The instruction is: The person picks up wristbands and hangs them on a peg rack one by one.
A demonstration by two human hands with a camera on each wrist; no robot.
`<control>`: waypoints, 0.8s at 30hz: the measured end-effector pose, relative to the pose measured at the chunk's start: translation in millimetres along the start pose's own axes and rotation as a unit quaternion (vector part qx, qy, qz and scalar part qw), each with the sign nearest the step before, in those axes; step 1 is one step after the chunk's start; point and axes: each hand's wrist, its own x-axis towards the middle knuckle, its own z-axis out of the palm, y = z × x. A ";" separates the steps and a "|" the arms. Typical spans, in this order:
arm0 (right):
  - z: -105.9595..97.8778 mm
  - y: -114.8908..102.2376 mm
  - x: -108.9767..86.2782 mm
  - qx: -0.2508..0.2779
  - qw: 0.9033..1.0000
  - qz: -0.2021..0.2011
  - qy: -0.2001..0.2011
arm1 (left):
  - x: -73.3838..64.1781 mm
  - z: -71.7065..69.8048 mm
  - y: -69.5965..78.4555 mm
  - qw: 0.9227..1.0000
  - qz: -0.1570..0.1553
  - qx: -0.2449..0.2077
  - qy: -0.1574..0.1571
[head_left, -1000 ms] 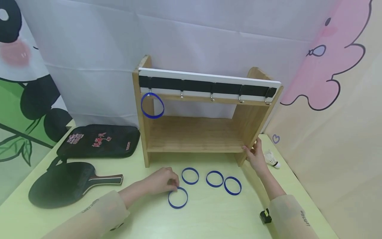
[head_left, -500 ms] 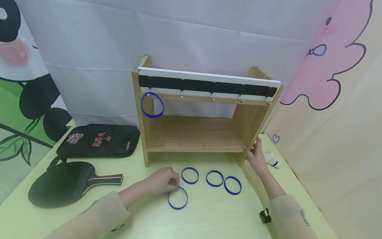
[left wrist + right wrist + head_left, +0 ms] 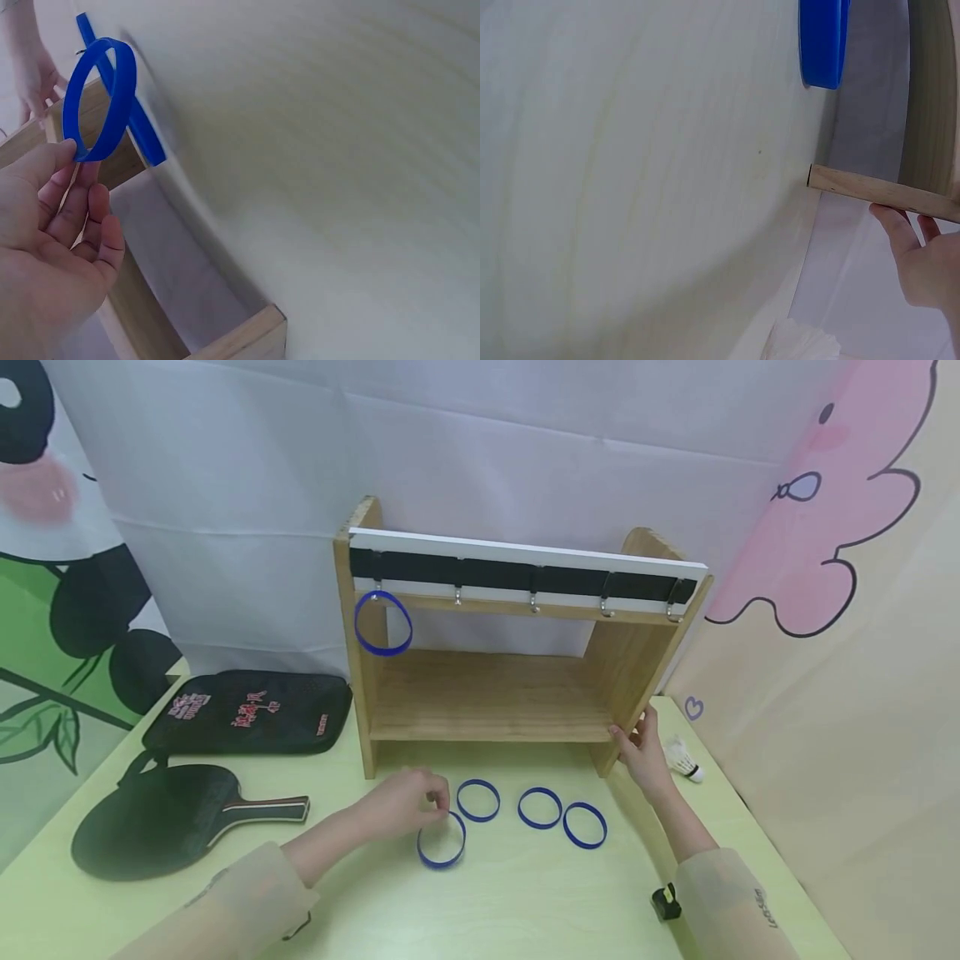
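Note:
My left hand point(image 3: 401, 803) pinches the edge of a blue wristband point(image 3: 118, 112) between thumb and fingertips, and the band stands tilted close over the table. Three more blue wristbands lie flat to its right: one nearby point(image 3: 480, 821), one in the middle point(image 3: 542, 827) and one farther right point(image 3: 587, 847). My right hand point(image 3: 647, 762) grips the lower right side panel of a wooden shelf point(image 3: 487, 697), its thumb at the front edge. From the leftmost of the shelf's metal hooks point(image 3: 533, 603) hangs another blue wristband point(image 3: 385, 652).
A black case point(image 3: 262, 714) and a table tennis paddle point(image 3: 157, 822) lie on the left of the table. At the right are a shuttlecock point(image 3: 682, 760) and a small black object point(image 3: 666, 903). A white cloth point(image 3: 487, 460) hangs behind the shelf.
My left hand has moved slightly away from me and tipped the pinched wristband up from lying flat. The right hand and the shelf stay where they were.

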 end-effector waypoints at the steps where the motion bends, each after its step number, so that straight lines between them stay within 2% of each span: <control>1: 0.6 -0.6 0.1 0.001 1.000 0.002 0.000 | -0.3 -2.3 0.9 1.000 0.001 -0.003 0.003; 7: 2.4 -3.7 -0.6 0.005 1.000 0.004 0.000 | -2.7 -18.7 10.8 0.999 -0.003 -0.025 0.026; 12: 0.6 -3.4 -2.1 0.005 1.000 0.001 -0.003 | -3.2 -31.4 18.8 0.998 0.005 -0.026 0.058; 16: -0.7 -1.2 -1.4 0.006 1.000 -0.002 -0.009 | -4.4 -45.8 25.5 0.996 -0.002 -0.036 0.082; 24: 0.5 -0.3 -0.4 0.000 1.000 -0.004 -0.003 | -9.5 -82.5 42.1 0.986 0.017 -0.043 0.162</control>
